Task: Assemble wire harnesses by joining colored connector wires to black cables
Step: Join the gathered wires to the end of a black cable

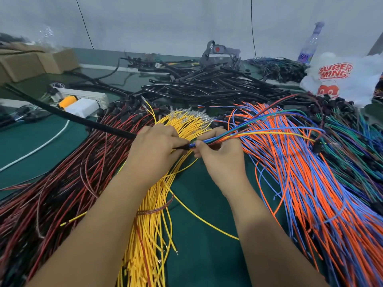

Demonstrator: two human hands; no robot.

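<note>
Left hand [153,145] grips black cable [70,117] — right hand [219,151] pinches colored wires [248,133].

- Left hand [154,146]: knuckles up, fingers curled in a grip, fingertips pointing toward the right hand.
- Right hand [219,151]: fingers curled, thumb pinching, nearly touching the left.
- Forearms: bare, converging from the surface's near edge.

Red block lettering "SUPER MING" on the white plastic bag [339,79] at the right rear of the bench [199,204], above a partly hidden red cartoon figure. Purple label on the clear plastic bottle [308,46] behind the bag, letters too blurred to read. Nothing else legible.
</note>
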